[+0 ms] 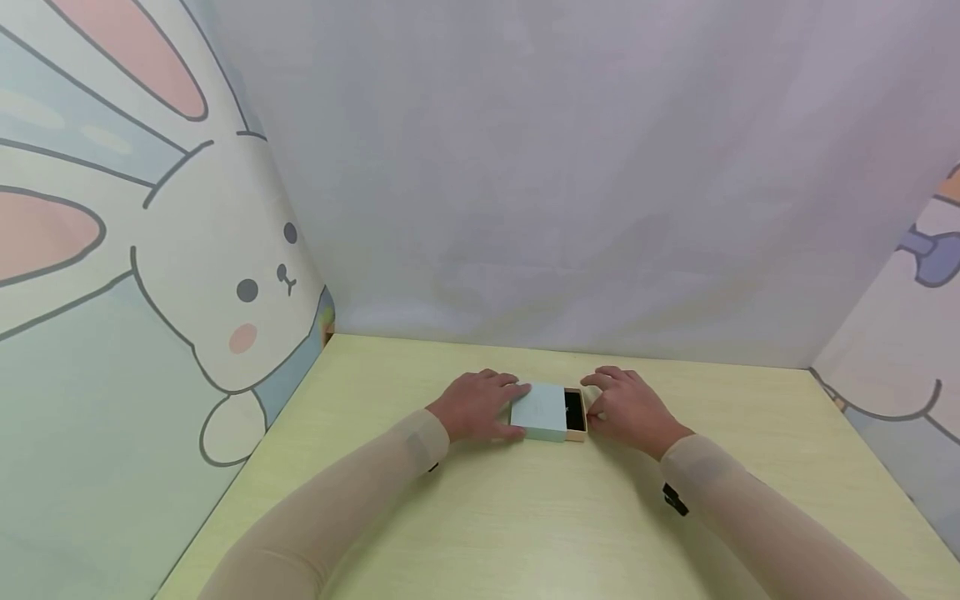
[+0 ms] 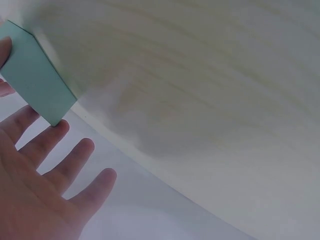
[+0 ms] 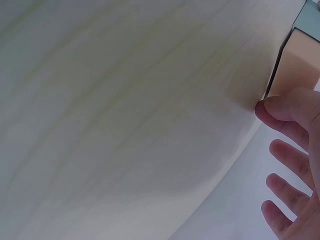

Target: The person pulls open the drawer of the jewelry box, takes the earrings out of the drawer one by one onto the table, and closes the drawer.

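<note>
A small drawer box sits on the table between the two hands in the head view. Its pale mint sleeve [image 1: 540, 408] covers the left part. From the sleeve's right end the tan drawer [image 1: 577, 435] sticks out a little way, with a black inside showing. My left hand [image 1: 480, 406] grips the sleeve at its left end, thumb on the near side and a finger on top. My right hand [image 1: 628, 410] pinches the drawer's outer end between thumb and index finger, the other fingers spread apart. In the left wrist view the sleeve's green side [image 2: 37, 75] lies against the fingertips.
The pale wooden table [image 1: 480, 525] runs back to a plain light curtain [image 1: 570, 183]. A panel with a cartoon rabbit [image 1: 217, 275] borders the left side, and another printed panel [image 1: 885, 333] the right.
</note>
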A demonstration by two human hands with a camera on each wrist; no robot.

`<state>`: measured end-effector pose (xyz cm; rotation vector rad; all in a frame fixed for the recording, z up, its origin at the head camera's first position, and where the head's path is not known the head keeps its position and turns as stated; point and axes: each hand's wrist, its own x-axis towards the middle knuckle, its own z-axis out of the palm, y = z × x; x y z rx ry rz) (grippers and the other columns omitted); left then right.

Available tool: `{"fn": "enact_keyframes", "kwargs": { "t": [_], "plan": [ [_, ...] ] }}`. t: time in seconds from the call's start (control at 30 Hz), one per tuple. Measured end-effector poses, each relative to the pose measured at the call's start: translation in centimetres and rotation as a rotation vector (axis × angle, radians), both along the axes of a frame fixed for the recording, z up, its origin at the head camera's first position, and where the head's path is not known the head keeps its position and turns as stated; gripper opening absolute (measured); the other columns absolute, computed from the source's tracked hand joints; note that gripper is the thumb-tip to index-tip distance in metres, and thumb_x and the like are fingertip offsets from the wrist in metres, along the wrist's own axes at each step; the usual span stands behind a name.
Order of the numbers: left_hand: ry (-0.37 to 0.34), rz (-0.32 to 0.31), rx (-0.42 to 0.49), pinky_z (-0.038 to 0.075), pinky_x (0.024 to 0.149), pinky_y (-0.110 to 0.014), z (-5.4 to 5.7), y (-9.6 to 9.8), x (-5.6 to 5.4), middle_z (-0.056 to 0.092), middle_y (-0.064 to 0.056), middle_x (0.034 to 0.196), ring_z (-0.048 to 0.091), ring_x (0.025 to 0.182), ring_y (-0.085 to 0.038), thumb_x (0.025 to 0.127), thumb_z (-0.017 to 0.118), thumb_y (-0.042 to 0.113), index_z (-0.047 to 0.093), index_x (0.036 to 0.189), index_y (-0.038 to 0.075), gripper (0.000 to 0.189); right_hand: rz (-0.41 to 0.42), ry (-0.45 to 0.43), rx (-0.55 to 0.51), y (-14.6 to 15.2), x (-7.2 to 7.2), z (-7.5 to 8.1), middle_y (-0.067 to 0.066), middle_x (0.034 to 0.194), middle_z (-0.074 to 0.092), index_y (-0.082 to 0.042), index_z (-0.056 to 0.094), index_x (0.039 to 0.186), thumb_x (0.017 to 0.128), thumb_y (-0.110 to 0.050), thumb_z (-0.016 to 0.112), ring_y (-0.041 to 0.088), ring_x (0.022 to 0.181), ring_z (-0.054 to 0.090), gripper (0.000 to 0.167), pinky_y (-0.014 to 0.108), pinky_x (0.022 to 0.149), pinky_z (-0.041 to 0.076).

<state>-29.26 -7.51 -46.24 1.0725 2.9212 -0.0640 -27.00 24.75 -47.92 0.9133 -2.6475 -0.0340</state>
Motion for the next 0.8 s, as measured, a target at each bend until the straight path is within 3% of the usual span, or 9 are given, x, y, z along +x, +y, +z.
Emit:
{"fn": "enact_keyframes", "kwargs": {
  "t": [0.8],
  "plan": [
    [0.003,-0.005,0.016,0.06,0.127,-0.049,0.19,-0.02,0.27,0.064,0.0,0.177,0.065,0.16,-0.027,0.108,0.073,0.073,0.057,0.177,0.032,0.082,-0.002,0.003,0.007,0.44,0.33,0.04,0.011,0.137,0.085,-0.023,0.093,0.08,0.091,-0.014,0.101,0.041,0.136,0.074,0.016,0.063,0.11,0.066]
  ]
}}
